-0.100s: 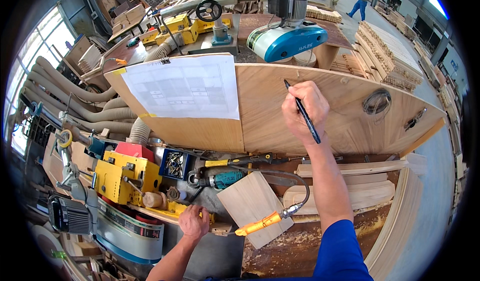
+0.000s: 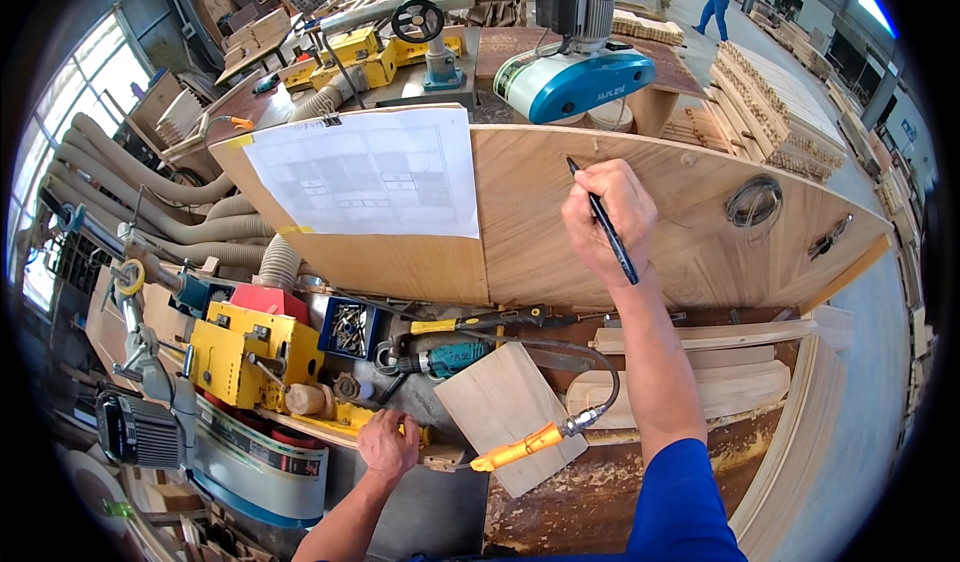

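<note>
My right hand (image 2: 612, 220) grips a black marker pen (image 2: 614, 239) with its upper end slanting up and left. The pen's tip is at the face of an upright wooden board (image 2: 690, 197); whether it touches cannot be told. A white sheet with a printed drawing (image 2: 365, 174) is fixed to the board's left part by a clip and yellow tape. Lower down, my left hand (image 2: 389, 444) leans on the end of a yellow metal machine guide (image 2: 345, 419), its thumb apart from the fingers. The fingertips are partly out of sight.
An orange air blow gun (image 2: 518, 448) with a hose lies on a square wooden panel (image 2: 505, 402). Around it are a teal power drill (image 2: 455, 359), a blue box of bits (image 2: 350, 328) and curved wood pieces (image 2: 690, 394). A blue-cased machine (image 2: 575, 84) stands behind the board.
</note>
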`<action>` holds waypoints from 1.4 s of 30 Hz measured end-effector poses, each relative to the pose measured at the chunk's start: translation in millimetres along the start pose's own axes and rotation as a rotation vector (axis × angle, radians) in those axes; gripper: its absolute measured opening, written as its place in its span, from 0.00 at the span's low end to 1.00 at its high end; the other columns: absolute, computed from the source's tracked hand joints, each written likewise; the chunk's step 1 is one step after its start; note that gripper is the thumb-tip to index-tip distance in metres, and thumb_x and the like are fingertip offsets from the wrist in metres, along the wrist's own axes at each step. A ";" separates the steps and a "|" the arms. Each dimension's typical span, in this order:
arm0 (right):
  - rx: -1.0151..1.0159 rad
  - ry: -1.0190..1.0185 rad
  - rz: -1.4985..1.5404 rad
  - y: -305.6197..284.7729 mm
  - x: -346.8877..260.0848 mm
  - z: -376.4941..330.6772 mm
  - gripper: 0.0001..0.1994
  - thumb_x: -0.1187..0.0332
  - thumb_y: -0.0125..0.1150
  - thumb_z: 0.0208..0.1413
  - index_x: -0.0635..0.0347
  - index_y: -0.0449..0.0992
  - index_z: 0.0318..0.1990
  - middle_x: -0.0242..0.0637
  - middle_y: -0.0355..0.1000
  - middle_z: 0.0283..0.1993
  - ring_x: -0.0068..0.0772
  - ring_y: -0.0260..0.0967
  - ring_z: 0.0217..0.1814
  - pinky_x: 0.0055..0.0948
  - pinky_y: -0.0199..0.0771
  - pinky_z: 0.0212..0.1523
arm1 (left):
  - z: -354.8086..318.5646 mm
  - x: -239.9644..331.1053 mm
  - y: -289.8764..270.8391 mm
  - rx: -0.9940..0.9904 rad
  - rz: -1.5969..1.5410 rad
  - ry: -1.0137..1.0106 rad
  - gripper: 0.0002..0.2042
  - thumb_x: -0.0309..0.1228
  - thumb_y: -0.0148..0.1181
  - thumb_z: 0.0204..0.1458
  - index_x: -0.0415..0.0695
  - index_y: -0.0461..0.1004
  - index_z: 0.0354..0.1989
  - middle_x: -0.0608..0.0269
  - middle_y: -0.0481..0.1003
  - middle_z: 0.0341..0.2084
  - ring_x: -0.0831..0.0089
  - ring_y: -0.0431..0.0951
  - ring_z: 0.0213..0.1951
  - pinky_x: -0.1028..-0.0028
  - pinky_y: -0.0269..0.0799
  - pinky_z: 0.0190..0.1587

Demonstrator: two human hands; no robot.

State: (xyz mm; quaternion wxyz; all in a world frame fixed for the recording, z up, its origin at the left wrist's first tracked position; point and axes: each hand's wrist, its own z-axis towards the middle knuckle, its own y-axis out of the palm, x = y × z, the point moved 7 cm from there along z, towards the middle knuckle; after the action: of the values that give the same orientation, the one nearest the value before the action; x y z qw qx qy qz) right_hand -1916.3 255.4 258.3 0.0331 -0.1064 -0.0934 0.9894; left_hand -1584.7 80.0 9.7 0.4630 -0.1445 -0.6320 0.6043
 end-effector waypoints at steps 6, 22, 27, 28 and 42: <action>-0.013 0.032 0.015 1.3 4.5 -2.1 0.10 0.83 0.59 0.42 0.65 0.69 0.33 0.44 0.69 0.28 0.42 0.69 0.25 0.35 0.71 0.25 | 1.1 -0.1 1.0 -0.015 0.002 -0.010 0.07 0.33 0.59 0.47 0.44 0.77 0.24 0.56 0.75 0.23 0.55 0.76 0.29 0.59 0.71 0.32; 0.010 0.061 0.032 -0.7 9.4 -2.9 0.09 0.84 0.57 0.43 0.65 0.69 0.33 0.43 0.68 0.27 0.38 0.68 0.24 0.31 0.70 0.23 | 2.4 4.8 -2.9 -0.014 -0.010 -0.008 0.07 0.32 0.59 0.47 0.44 0.77 0.23 0.56 0.75 0.23 0.55 0.76 0.29 0.60 0.71 0.33; 0.061 0.091 0.063 -3.5 12.0 -3.7 0.07 0.82 0.57 0.46 0.65 0.69 0.33 0.42 0.68 0.27 0.33 0.68 0.24 0.29 0.69 0.22 | 2.4 4.0 -1.5 -0.014 0.002 -0.011 0.07 0.32 0.59 0.47 0.44 0.77 0.24 0.56 0.75 0.23 0.55 0.76 0.29 0.60 0.71 0.33; 0.076 0.119 0.085 -4.2 13.9 -5.0 0.07 0.82 0.57 0.46 0.64 0.69 0.34 0.42 0.68 0.27 0.33 0.68 0.24 0.28 0.69 0.23 | 2.5 3.3 -2.2 -0.008 0.001 -0.009 0.06 0.32 0.59 0.47 0.44 0.77 0.24 0.56 0.76 0.23 0.55 0.76 0.29 0.60 0.71 0.33; -0.232 0.728 -0.167 -103.1 17.8 -128.1 0.03 0.76 0.58 0.55 0.65 0.73 0.35 0.43 0.71 0.28 0.31 0.68 0.26 0.29 0.68 0.29 | -0.3 4.5 -4.2 -0.021 0.037 -0.031 0.09 0.34 0.58 0.49 0.43 0.74 0.22 0.55 0.74 0.23 0.52 0.75 0.29 0.57 0.70 0.32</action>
State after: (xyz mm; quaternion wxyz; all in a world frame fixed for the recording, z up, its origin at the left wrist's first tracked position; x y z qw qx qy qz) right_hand -1901.1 380.7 151.5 0.1323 -0.4454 -0.1952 0.8637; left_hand -1585.3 82.6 15.2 0.4403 -0.1520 -0.6427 0.6083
